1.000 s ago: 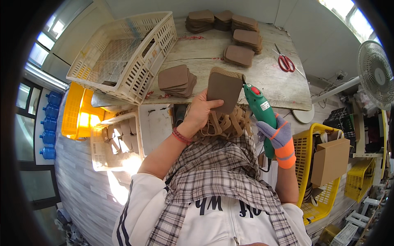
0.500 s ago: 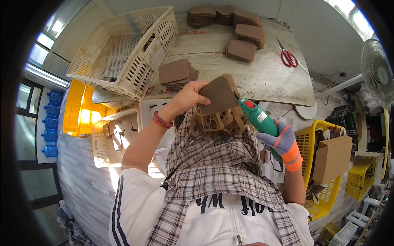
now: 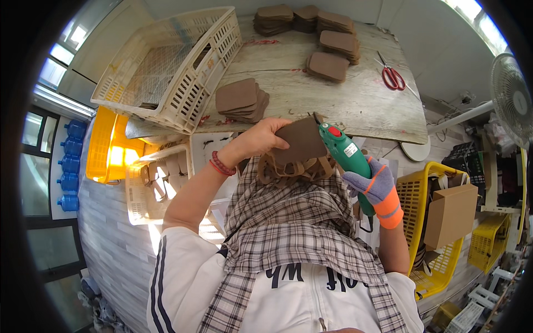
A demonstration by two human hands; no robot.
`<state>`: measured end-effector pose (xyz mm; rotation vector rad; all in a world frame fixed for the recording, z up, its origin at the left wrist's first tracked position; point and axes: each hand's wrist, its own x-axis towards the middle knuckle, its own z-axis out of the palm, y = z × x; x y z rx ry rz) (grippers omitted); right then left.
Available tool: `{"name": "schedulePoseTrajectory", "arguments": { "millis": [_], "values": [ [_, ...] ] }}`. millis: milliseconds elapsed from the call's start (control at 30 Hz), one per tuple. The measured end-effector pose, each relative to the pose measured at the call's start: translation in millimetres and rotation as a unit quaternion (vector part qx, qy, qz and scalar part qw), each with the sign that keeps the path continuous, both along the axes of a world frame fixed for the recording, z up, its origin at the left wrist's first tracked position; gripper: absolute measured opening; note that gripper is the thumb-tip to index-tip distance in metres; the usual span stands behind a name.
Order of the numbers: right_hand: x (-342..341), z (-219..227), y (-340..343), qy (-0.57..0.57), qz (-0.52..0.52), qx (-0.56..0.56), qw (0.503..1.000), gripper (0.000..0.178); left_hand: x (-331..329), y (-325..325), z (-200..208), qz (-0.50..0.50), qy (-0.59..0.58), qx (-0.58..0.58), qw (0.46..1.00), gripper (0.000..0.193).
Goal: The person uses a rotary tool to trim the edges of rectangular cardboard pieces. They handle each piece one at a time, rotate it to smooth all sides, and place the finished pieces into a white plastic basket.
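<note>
A flat, matte brown pad [image 3: 304, 140] with a rounded corner is held over the person's lap, just off the near edge of the tabletop [image 3: 377, 108]. The bare left hand [image 3: 260, 137] grips it from the left, its fingers pinching the pad's left edge between thumb and forefinger. The pad is tilted, its broad face turned up, and it is so foreshortened that I cannot tell which way its long axis runs. The right hand [image 3: 375, 180], in a knitted grey and orange glove, wraps its fingers around a smooth green power tool [image 3: 347, 152] with a red button. The tool's long, rounded body slants from near right to far left, its dark tip pointing at the pad's far right corner; whether they touch is unclear. Below the pad, thin curling brown strips [image 3: 294, 169] lie heaped on a plaid cloth apron [image 3: 288, 233]. On the worn, pale wooden tabletop, a fanned stack of brown pads [image 3: 239, 100] sits at near left, beside a slotted white plastic crate [image 3: 219, 72]; red-handled scissors [image 3: 393, 79] lie at right, blades pointing far.
</note>
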<state>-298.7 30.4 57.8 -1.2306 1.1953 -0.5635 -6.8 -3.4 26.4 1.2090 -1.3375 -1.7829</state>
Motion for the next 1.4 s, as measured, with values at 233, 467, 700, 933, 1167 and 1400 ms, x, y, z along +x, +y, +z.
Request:
{"name": "schedulePoseTrajectory", "arguments": {
  "millis": [233, 467, 700, 933, 1167, 1400],
  "values": [
    [-4, -1, 3, 0.005, 0.011, 0.006, 1.0, 0.043, 22, -5, 1, 0.075, -0.151, -0.142, 0.975, 0.02],
    [-5, -6, 5, -0.005, 0.033, 0.034, 0.999, 0.044, 34, -7, 3, 0.161, 0.034, -0.092, 0.982, 0.017],
    [-3, -16, 7, 0.074, 0.068, -0.064, 0.993, 0.045, 28, -4, 8, 0.134, 0.009, -0.072, 0.988, 0.019],
    [4, -18, 10, 0.063, 0.072, -0.099, 0.99, 0.047, 15, 1, 12, 0.097, -0.013, -0.027, 0.995, 0.019],
    [14, -7, 8, 0.068, 0.078, -0.059, 0.993, 0.047, 8, 2, 9, 0.024, -0.092, -0.042, 0.995, 0.019],
    [22, -21, 3, 0.033, 0.072, -0.056, 0.995, 0.046, 1, -4, 3, -0.048, -0.091, -0.106, 0.989, 0.037]
  ]
}}
